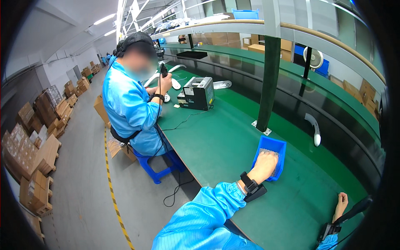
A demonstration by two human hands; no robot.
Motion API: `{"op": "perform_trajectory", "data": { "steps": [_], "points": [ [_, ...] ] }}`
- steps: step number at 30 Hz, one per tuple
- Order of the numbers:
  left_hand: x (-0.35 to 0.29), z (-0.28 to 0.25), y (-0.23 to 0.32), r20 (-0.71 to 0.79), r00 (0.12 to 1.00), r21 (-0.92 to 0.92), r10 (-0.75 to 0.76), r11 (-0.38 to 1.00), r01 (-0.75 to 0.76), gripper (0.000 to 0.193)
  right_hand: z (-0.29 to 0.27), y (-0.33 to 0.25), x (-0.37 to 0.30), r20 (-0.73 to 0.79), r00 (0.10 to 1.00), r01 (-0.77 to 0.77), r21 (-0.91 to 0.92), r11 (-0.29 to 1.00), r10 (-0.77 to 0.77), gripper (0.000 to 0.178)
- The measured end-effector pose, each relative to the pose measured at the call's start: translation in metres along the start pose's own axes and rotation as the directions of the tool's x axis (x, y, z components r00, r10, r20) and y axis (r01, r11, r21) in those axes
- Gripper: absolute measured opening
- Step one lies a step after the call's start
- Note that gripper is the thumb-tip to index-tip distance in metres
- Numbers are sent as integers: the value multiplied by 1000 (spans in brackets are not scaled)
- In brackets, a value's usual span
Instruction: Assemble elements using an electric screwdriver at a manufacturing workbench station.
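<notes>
Holding left hand (265, 165) in bin (272, 144) (cannot tell if gripping parts (276, 168)), with right hand (341, 203) loosely curled, seemingly empty. Could spill parts by snagging bin with wristband (248, 182).

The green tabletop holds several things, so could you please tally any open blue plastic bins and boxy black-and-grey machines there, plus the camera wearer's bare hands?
Open blue plastic bin: 1
Boxy black-and-grey machine: 1
Bare left hand and right hand: 2
Total: 4
</notes>
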State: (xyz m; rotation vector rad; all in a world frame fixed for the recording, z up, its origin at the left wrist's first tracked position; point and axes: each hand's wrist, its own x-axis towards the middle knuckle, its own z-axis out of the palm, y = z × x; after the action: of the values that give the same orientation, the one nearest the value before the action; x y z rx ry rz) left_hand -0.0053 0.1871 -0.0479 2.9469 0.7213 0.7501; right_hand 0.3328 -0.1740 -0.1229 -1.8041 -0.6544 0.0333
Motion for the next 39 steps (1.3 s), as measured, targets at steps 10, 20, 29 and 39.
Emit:
{"op": "perform_trajectory", "data": {
  "steps": [10,20,29,39],
  "points": [
    [0,0,2,6,1000,3,-22,1000,22,5,2,-11,-6,-23,999,-39,30,999,40,7],
    [1,-10,3,54,997,1,-50,999,50,3,-2,1,2,-8,1000,-28,4,1000,28,8],
    [-4,-4,2,-115,993,-5,4,1000,-5,7,-5,-1,-5,-16,1000,-12,-23,1000,11,10],
    [3,-17,-7,-56,998,55,-9,998,12,18,23,-55,-12,-95,995,-24,-96,995,15,10]
  ]
}}
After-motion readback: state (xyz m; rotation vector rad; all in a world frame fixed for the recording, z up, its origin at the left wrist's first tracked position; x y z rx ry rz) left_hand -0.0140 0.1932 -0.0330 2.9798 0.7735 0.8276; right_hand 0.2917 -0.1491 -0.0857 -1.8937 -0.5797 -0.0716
